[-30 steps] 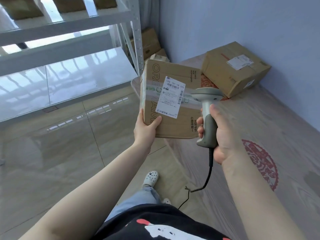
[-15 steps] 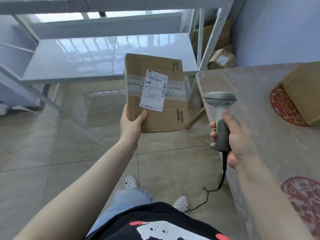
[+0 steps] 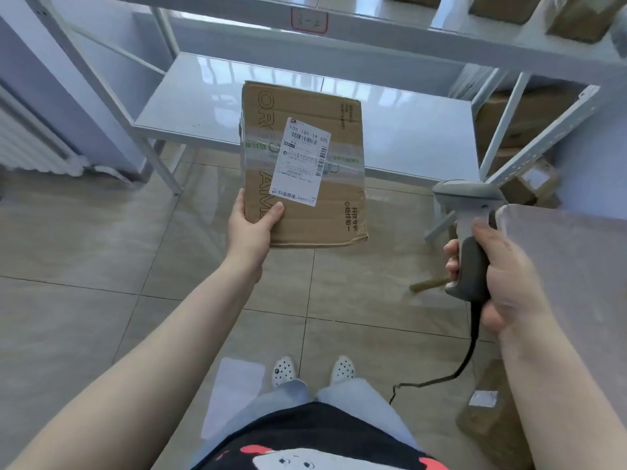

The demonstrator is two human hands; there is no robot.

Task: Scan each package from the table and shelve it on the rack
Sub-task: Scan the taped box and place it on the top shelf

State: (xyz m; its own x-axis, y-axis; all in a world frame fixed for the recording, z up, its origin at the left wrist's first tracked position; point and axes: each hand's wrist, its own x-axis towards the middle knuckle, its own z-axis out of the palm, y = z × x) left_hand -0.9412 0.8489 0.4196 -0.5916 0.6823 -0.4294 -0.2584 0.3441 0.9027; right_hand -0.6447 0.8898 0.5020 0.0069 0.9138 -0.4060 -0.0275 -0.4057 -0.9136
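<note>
A brown cardboard package (image 3: 325, 218) with a white shipping label (image 3: 300, 161) hangs in front of me, label facing up. My left hand (image 3: 251, 228) grips its lower left corner, thumb on top. My right hand (image 3: 502, 276) is closed around the handle of a grey corded barcode scanner (image 3: 470, 212), held to the right of the package and apart from it. The white metal rack (image 3: 203, 106) stands just beyond the package, with its glossy lower shelf bare in the middle.
The table (image 3: 576, 266) edge shows at the right behind my right hand. Several cardboard boxes sit on the rack's upper shelf (image 3: 576, 18) and behind the rack's right post (image 3: 522, 120). Another box (image 3: 488, 412) stands on the tiled floor under the table. A radiator (image 3: 30, 144) is at left.
I have turned left from the table toward the rack. The package has moved away from the scanner and toward the lower shelf. The scanner has dropped to the right side.
</note>
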